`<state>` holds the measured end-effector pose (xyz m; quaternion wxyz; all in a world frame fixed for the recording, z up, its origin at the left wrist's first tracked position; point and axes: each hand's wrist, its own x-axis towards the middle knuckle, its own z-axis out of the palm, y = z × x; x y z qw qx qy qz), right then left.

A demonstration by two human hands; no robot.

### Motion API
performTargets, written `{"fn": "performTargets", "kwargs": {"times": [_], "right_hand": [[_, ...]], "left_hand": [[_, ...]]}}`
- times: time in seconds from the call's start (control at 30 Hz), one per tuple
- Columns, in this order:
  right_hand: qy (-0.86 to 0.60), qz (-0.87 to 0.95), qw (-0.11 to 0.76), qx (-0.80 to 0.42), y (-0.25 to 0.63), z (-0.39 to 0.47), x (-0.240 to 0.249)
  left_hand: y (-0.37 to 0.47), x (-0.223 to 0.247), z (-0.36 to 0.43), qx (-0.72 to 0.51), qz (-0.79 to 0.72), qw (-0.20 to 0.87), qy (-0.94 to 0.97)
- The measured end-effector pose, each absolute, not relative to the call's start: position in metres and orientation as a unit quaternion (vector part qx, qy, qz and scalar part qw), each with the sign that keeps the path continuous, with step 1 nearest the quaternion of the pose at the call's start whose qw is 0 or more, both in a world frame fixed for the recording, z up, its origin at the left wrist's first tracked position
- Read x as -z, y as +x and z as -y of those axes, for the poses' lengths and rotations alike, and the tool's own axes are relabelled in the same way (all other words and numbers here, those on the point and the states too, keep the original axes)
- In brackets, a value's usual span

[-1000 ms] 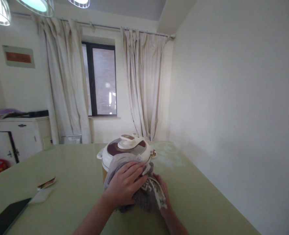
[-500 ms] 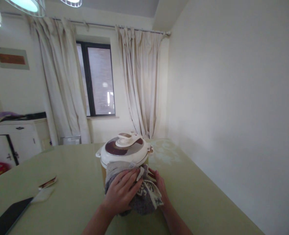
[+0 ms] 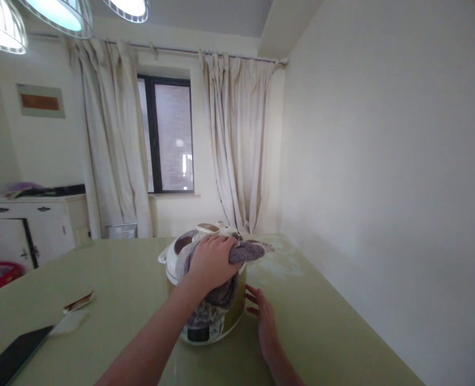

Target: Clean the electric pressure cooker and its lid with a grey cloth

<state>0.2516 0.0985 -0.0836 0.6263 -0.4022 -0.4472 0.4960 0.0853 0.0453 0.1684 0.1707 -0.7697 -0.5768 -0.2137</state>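
A white electric pressure cooker (image 3: 240, 300) with a golden body stands on the green table. My left hand (image 3: 213, 260) presses a grey patterned cloth (image 3: 247, 252) against the front of its lid, fingers curled over the fabric. Part of the cloth hangs down the cooker's front, and another fold sticks out to the right. Below the hanging cloth, a dark control panel (image 3: 199, 333) shows. Beside the cooker's right side is my right hand (image 3: 264, 316), holding nothing, with fingers apart and fingertips at or close to the body; contact is hard to tell.
On the left of the green table (image 3: 125, 300) lie a dark flat board-like object (image 3: 18, 354) and a small brown-and-white item (image 3: 79, 303). A white wall (image 3: 382, 187) borders the table's right. Behind are a white cabinet (image 3: 52, 225), a red basin (image 3: 4, 276) and curtains (image 3: 237, 134).
My left hand has moved the cloth up from the cooker's front onto the lid, uncovering the control panel. My right hand stays beside the cooker, now clear of the cloth. The view has shifted slightly.
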Motion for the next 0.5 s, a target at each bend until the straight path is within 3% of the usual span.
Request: {"fn": "performTargets", "kwargs": {"times": [0.17,0.5], "right_hand": [[-0.404,0.444,0.621,-0.504,0.255,-0.094,0.081],[-0.390,0.446,0.630,-0.501,0.258,-0.101,0.086]], "left_hand": [[0.126,-0.182,-0.075,0.138,0.583,0.169,-0.783],[0.130,-0.150,-0.056,0.153,0.460,0.206,-0.850]]}}
